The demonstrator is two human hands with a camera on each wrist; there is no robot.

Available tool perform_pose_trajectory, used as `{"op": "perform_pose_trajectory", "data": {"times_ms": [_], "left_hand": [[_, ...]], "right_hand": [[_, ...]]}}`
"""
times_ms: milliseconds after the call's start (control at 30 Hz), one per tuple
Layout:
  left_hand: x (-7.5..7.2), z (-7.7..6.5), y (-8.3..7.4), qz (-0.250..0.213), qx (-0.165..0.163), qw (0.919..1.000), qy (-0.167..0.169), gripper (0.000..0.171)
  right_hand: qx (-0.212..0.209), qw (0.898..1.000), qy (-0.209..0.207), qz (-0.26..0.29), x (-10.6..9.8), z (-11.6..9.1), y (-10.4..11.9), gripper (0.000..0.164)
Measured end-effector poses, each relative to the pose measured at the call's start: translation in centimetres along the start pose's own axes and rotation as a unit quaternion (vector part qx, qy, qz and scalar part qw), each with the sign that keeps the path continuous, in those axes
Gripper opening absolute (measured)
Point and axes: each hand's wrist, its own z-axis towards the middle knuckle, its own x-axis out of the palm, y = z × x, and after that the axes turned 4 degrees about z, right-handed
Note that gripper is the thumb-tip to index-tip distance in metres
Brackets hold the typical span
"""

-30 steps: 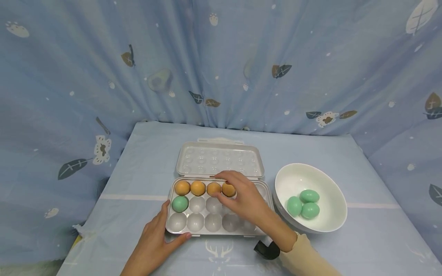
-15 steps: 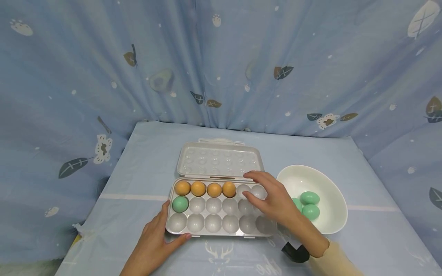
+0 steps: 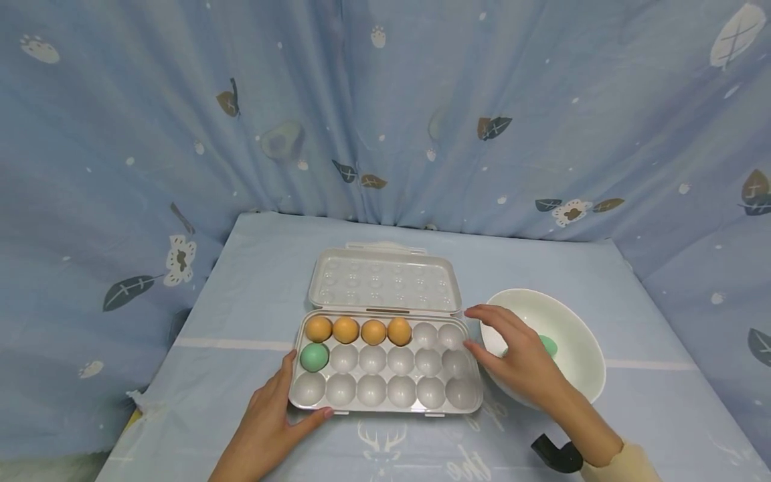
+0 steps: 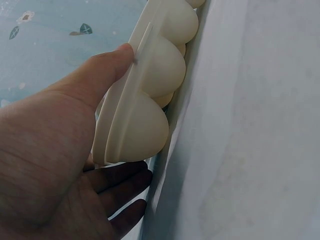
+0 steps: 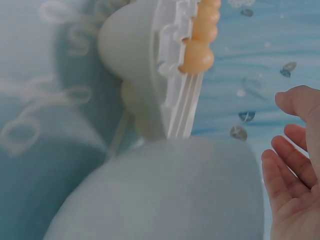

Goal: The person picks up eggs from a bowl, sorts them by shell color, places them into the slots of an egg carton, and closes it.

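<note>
My left hand [image 3: 271, 418] holds the near left corner of an open plastic egg tray [image 3: 385, 406], thumb on the front edge and fingers at the left side. In the left wrist view the thumb [image 4: 120, 56] lies on the tray's rim. Several orange eggs [image 3: 346, 329] fill the left part of the back row, and one green egg [image 3: 314, 357] sits in the middle row's left cup. My right hand [image 3: 524, 358], fingers parted and holding nothing, is over the left side of a white bowl [image 3: 581, 341]. It mostly hides the green eggs [image 3: 549, 345] inside.
The tray's lid [image 3: 385, 278] lies folded back behind it. A black strap-like piece [image 3: 557, 455] is by the right wrist. Blue patterned cloth covers the table [image 3: 385, 231], and a blue curtain [image 3: 385, 107] hangs behind it.
My right hand has moved right, from the orange eggs in the back row across the tray to the bowl. The left hand stays at the tray's corner.
</note>
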Motion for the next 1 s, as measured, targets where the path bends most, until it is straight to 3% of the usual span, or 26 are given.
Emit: {"op": "perform_pose_trajectory", "data": {"times_ms": [333, 800, 1000], "left_hand": [[0.0, 0.0, 0.1, -0.004, -0.009, 0.9999, 0.014, 0.114], [0.2, 0.2, 0.3, -0.009, 0.006, 0.9999, -0.002, 0.112], [0.2, 0.2, 0.3, -0.011, -0.018, 0.9997, 0.015, 0.114]], "right_hand": [[0.009, 0.999, -0.002, -0.037, -1.7, -2.8, -2.2, 0.055], [0.022, 0.998, 0.006, -0.065, -3.5, -5.6, -3.7, 0.052], [0.022, 0.997, 0.022, -0.067, -3.9, -6.2, -4.3, 0.051]]}}
